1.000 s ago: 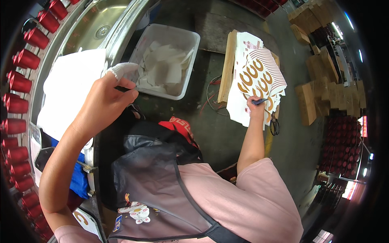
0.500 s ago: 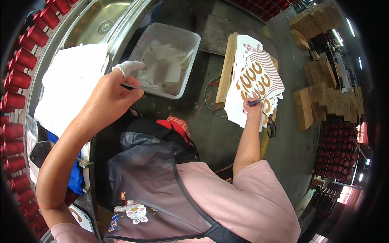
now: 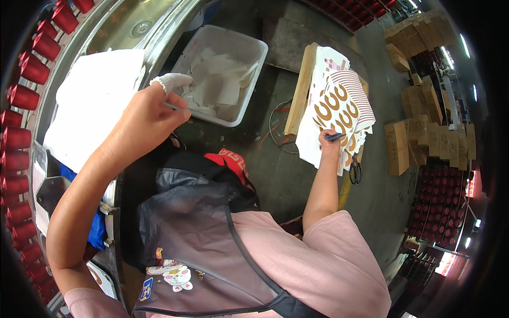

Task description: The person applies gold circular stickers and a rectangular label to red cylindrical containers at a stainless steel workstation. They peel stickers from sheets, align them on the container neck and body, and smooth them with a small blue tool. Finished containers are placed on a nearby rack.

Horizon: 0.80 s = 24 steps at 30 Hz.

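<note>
My left hand [image 3: 154, 108] is raised beside the plastic tub, a white knitted cover [image 3: 172, 81] over one finger. Its index finger and thumb are apart, with nothing visible between them. On the right, my right hand [image 3: 327, 139] grips a slim dark-blue tool [image 3: 335, 137], whose exact kind I cannot make out. The hand is over the near part of a stack of white sheets [image 3: 310, 143] printed with gold C-shaped decals [image 3: 339, 93]. A sheet with reddish-brown stripes [image 3: 360, 98] lies at the stack's right side. Black-handled scissors [image 3: 355, 170] hang or rest by its near right corner.
Paper scraps [image 3: 220, 79] fill part of the grey-white tub [image 3: 260, 58]. At left are a steel sink [image 3: 119, 32], a white sheet or cloth [image 3: 93, 100] and rows of red cups [image 3: 24, 98]. Cardboard boxes [image 3: 397, 146] stand at right. Cables [image 3: 273, 124] lie on the floor.
The whole view has shifted slightly. My right hand has drawn back a little toward me over the sheets, still gripping the tool. My left hand keeps nearly the same pose.
</note>
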### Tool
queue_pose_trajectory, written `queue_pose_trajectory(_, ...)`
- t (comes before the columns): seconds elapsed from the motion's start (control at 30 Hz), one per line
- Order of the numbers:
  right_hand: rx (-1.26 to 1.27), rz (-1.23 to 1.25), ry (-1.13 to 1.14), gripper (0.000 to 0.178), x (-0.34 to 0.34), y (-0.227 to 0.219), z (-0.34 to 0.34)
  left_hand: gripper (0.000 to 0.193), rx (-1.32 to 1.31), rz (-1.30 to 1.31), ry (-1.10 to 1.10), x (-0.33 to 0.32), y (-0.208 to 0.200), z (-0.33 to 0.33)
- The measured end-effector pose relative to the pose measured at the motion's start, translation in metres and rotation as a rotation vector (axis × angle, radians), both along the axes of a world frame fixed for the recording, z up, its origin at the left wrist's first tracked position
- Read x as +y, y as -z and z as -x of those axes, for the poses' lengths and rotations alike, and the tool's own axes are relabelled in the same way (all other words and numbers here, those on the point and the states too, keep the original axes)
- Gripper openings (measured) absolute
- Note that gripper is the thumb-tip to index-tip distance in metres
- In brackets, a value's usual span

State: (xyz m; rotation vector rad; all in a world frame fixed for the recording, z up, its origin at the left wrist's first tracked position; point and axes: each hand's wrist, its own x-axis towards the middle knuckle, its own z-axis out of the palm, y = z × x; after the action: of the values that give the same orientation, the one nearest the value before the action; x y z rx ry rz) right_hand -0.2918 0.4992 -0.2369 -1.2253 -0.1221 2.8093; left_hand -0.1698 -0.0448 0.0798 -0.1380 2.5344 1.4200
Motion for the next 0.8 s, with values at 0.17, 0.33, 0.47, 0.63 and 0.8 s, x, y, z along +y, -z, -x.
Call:
queue_pose_trajectory(0.17,0.009,-0.048,-0.024,0.034,0.002,-0.001,-0.002,0.051,-0.015,-0.063,-0.022,0.0,0.005,0.002)
queue_pose_trajectory(0.33,0.131,0.015,-0.029,0.012,0.007,-0.006,-0.003,0.051,-0.06,-0.059,-0.003,0.005,0.006,0.005)
queue_pose_trajectory(0.47,0.071,-0.115,-0.027,0.02,0.008,-0.011,-0.006,0.05,-0.043,-0.055,0.023,0.011,0.007,0.008)
queue_pose_trajectory(0.63,-0.133,-0.456,-0.152,0.018,0.001,-0.016,-0.009,0.05,-0.082,-0.089,0.047,0.017,0.011,0.009)
queue_pose_trajectory(0.8,-0.198,-1.285,-0.075,0.022,-0.027,-0.011,-0.01,0.049,-0.038,-0.113,0.108,0.029,0.025,0.016)
